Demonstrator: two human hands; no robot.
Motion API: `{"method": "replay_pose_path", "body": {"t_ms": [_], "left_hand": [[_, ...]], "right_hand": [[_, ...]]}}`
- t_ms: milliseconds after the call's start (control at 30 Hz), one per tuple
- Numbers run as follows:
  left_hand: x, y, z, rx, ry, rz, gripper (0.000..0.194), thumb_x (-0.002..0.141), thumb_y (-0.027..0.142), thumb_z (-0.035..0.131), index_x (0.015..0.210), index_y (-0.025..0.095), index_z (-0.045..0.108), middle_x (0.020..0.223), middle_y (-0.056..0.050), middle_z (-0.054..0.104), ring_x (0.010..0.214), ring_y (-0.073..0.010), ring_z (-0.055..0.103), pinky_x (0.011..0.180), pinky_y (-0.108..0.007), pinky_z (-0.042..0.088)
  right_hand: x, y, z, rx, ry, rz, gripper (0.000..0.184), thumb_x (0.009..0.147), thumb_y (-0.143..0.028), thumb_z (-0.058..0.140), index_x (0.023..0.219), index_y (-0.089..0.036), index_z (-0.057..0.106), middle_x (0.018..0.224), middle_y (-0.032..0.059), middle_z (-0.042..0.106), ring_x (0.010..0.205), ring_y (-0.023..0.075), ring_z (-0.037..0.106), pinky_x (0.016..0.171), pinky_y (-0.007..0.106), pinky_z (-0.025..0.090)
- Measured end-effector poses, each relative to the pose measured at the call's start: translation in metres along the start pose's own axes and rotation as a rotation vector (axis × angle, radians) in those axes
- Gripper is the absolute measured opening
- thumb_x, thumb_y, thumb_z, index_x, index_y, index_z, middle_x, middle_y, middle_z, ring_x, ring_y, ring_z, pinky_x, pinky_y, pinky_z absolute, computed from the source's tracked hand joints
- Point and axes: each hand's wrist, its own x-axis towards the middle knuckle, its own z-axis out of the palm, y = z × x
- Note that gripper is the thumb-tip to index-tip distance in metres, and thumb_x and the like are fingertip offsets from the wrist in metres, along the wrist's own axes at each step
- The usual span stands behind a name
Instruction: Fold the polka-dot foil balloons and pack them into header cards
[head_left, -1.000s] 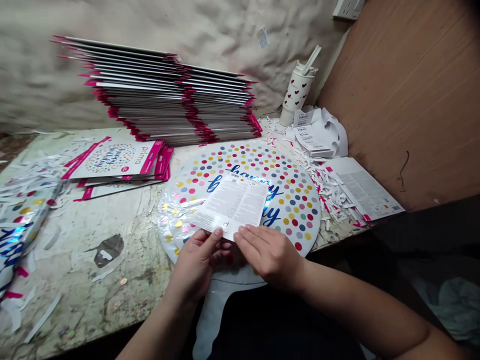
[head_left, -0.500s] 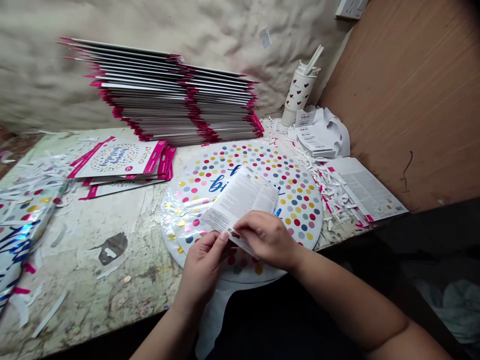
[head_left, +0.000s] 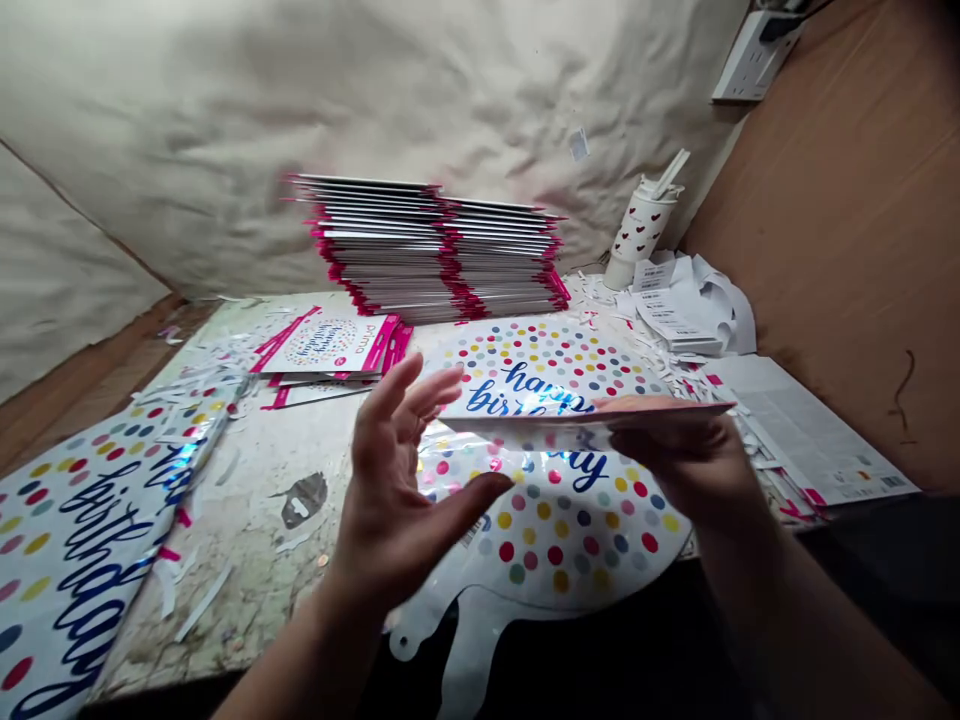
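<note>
Step in hand: a packet being held up over a foil balloon. Right hand [head_left: 686,465] has the dotted "happy birthday" packet [head_left: 536,385] by its pink edge, fingers clamped underneath, packet nearly flat above the balloon [head_left: 562,535] on the surface [head_left: 247,560]. Left hand [head_left: 397,490] is open just beside it, fingers spread apart. Next move calls for that free hand on the packet. Packet stack [head_left: 435,250] sits behind.

Heart-patterned tumbler [head_left: 637,232] beside shredded paper [head_left: 611,300]
</note>
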Motion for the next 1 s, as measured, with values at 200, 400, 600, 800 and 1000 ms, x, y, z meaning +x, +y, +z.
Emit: {"method": "replay_pose_path", "body": {"t_ms": [200, 400, 600, 800, 1000], "left_hand": [[0.014, -0.046, -0.076, 0.67, 0.341, 0.188, 0.031, 0.078, 0.018, 0.057, 0.108, 0.023, 0.065, 0.113, 0.003, 0.065, 0.102, -0.0181, 0.06, 0.096, -0.031, 0.042], [0.077, -0.135, -0.164, 1.035, 0.04, 0.047, 0.036, 0.086, 0.017, 0.033, 0.109, 0.015, 0.061, 0.118, 0.006, 0.059, 0.118, -0.0244, 0.048, 0.101, -0.039, 0.034], [0.089, -0.151, -0.115, 0.883, -0.131, 0.085, 0.03, 0.088, 0.02, 0.035, 0.095, 0.014, 0.064, 0.104, -0.003, 0.066, 0.116, -0.027, 0.051, 0.099, -0.048, 0.035], [-0.038, -0.09, 0.013, 0.618, -0.768, 0.328, 0.059, 0.074, 0.045, 0.06, 0.127, 0.019, 0.05, 0.134, -0.011, 0.049, 0.121, -0.0336, 0.045, 0.101, -0.047, 0.036], [-0.09, -0.08, 0.036, 0.719, -0.814, 0.549, 0.042, 0.085, 0.024, 0.05, 0.126, 0.013, 0.051, 0.125, -0.015, 0.055, 0.114, -0.0348, 0.052, 0.092, -0.049, 0.045]], "right_hand": [[0.009, 0.033, 0.02, 0.099, -0.009, 0.078, 0.043, 0.076, -0.029, 0.068, 0.117, -0.025, 0.056, 0.107, 0.0059, 0.066, 0.102, 0.0209, 0.061, 0.092, 0.042, 0.049], [-0.009, 0.055, 0.005, -0.143, 0.008, 0.207, 0.031, 0.081, -0.031, 0.061, 0.11, -0.02, 0.06, 0.098, 0.0068, 0.067, 0.092, 0.0188, 0.063, 0.085, 0.038, 0.052], [-0.027, 0.076, 0.004, -0.362, -0.112, 0.152, 0.025, 0.083, -0.028, 0.055, 0.106, -0.022, 0.064, 0.107, 0.0069, 0.064, 0.102, 0.0197, 0.059, 0.092, 0.039, 0.047], [-0.037, 0.102, 0.005, -0.495, -0.105, 0.057, 0.021, 0.082, -0.022, 0.054, 0.099, -0.021, 0.066, 0.106, 0.0079, 0.064, 0.105, 0.0196, 0.056, 0.095, 0.04, 0.043], [-0.046, 0.092, 0.009, -0.52, -0.138, 0.061, 0.021, 0.081, -0.018, 0.054, 0.098, -0.02, 0.066, 0.109, 0.0084, 0.062, 0.107, 0.0193, 0.054, 0.095, 0.039, 0.043]]}}
